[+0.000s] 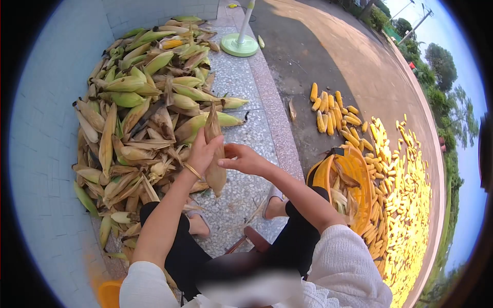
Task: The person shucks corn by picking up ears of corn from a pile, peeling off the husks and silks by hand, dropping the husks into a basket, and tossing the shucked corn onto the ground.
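An ear of corn (214, 177) in a dry brown husk stands nearly upright between my hands, its narrow tip pointing away from me. My left hand (204, 150) is wrapped around its middle. On the other side my right hand (241, 159) is at the husk, fingers bent and thumb against it; whether it pinches a leaf of husk I cannot make out. To the left, close to my left hand, lies a large heap of unhusked corn (136, 97), some husks green and others dry.
An orange basket (317, 177) with loose husks stands at my right. Beyond it, husked yellow cobs (400, 205) cover the ground, with a smaller group of cobs (331, 110) further ahead. A fan base (239, 46) stands on the tiled ledge. A wall (46, 143) bounds the left.
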A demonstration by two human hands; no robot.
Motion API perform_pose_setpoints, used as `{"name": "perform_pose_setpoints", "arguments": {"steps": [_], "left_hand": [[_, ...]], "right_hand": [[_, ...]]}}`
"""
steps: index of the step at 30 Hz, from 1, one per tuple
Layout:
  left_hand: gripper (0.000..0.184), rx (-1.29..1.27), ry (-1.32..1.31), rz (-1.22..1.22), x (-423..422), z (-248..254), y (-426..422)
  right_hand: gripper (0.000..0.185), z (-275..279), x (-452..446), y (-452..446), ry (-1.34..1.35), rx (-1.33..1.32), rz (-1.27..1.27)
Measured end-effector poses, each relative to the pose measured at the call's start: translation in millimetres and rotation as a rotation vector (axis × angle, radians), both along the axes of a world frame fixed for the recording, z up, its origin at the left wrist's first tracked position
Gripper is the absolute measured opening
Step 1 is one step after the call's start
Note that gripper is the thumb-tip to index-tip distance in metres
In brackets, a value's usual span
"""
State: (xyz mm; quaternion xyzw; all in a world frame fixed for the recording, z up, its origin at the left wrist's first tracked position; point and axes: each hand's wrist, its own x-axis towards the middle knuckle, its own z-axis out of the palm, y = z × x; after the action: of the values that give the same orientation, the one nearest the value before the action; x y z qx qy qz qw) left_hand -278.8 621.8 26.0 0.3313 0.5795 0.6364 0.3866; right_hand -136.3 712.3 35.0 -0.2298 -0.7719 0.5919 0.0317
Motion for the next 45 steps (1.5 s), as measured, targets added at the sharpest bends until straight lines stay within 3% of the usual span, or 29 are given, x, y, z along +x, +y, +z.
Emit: {"name": "perform_pose_setpoints", "arguments": {"steps": [1, 2, 4, 5, 6, 9, 11, 14, 16, 17, 21, 23, 24, 25, 26, 28, 30, 32, 34, 35, 38, 40, 45], "left_hand": [[0.032, -0.013, -0.068, -0.098, 11.7, 4.3, 4.5], [0.031, -0.036, 0.048, -0.149, 20.8, 11.2, 10.4], [0.030, -0.059, -0.041, -0.233, 32.9, 9.6, 23.1], [0.032, -0.110, -0.083, -0.313, 38.8, 19.4, 26.6], [0.034, -0.115, -0.024, -0.340, 45.5, 21.3, 30.6], [0.038, -0.131, 0.152, -0.399, 64.8, 10.9, 41.2], [0.040, -0.111, 0.340, -0.392, 73.0, 7.8, 50.6], [0.040, -0.198, 0.411, -0.418, 77.9, -10.3, 57.5], [0.038, -0.162, 0.543, -0.363, 83.8, -13.7, 60.1], [0.036, -0.124, 0.671, -0.300, 87.7, -13.8, 60.5], [0.030, 0.007, 0.758, -0.140, 104.3, 0.6, 68.7], [0.026, 0.012, 0.486, -0.114, 100.6, -1.0, 70.3], [0.026, 0.004, 0.488, -0.099, 95.6, -1.4, 70.4], [0.024, 0.004, 0.219, -0.156, 89.2, -1.8, 70.3], [0.023, 0.007, -0.051, -0.206, 83.1, -1.0, 70.8], [0.023, 0.052, -0.143, -0.150, 86.8, 6.0, 69.6], [0.028, 0.061, -0.179, -0.116, 69.2, -14.5, 74.5], [0.029, 0.032, -0.196, -0.033, 56.4, -13.8, 77.4], [0.027, -0.001, -0.374, 0.049, 52.2, -3.8, 78.6], [0.030, 0.041, -0.406, 0.114, 57.2, 14.0, 80.6], [0.030, 0.149, -0.479, 0.070, 33.0, -7.5, 82.3], [0.031, 0.069, -0.637, -0.179, 22.2, -5.7, 77.9], [0.031, 0.016, -0.513, 0.055, -9.3, -22.1, 66.6]], "right_hand": [[0.059, 10.0, 9.8, 11.9, 0.046, 0.061, -0.078], [0.056, 20.7, 20.0, 20.7, 0.088, 0.124, -0.152], [0.051, 25.3, 40.0, 29.9, 0.147, 0.070, -0.205], [0.043, 31.6, 50.6, 33.7, 0.169, -0.084, -0.257], [0.036, 36.6, 59.3, 39.4, 0.202, -0.240, -0.297], [0.024, 29.5, 73.2, 58.8, 0.172, -0.147, -0.273], [0.020, 26.9, 76.2, 67.0, 0.144, -0.127, -0.321], [0.018, 15.8, 78.6, 65.2, 0.125, -0.139, -0.419], [0.021, 1.5, 75.4, 65.0, 0.115, 0.344, -0.530], [0.021, -4.9, 72.1, 64.6, 0.115, 0.343, -0.528], [0.023, -15.8, 62.5, 66.4, 0.256, 0.276, -0.726], [0.023, -12.3, 58.0, 68.2, 0.294, 0.224, -0.761], [0.018, -10.0, 57.2, 67.7, 0.323, -0.131, -0.816], [0.015, -7.9, 55.9, 67.4, 0.339, -0.491, -0.855], [0.015, -8.2, 53.0, 68.5, 0.335, -0.500, -0.835], [0.012, -14.9, 39.4, 64.5, 0.486, -0.786, -0.926], [0.012, -15.4, 31.0, 59.0, 0.528, -0.755, -0.787], [0.013, -16.0, 18.3, 56.8, 0.576, -0.498, -0.735], [0.015, -5.9, 10.8, 56.9, 0.668, -0.358, -0.672], [0.016, -3.6, 11.3, 58.1, 0.637, -0.403, -0.613], [0.016, 4.8, 5.2, 60.4, 0.605, -0.542, -0.461], [0.016, 6.9, 1.7, 64.0, 0.590, -0.623, -0.379], [0.012, 15.5, -1.1, 26.6, 0.403, -0.566, -0.280]]}}
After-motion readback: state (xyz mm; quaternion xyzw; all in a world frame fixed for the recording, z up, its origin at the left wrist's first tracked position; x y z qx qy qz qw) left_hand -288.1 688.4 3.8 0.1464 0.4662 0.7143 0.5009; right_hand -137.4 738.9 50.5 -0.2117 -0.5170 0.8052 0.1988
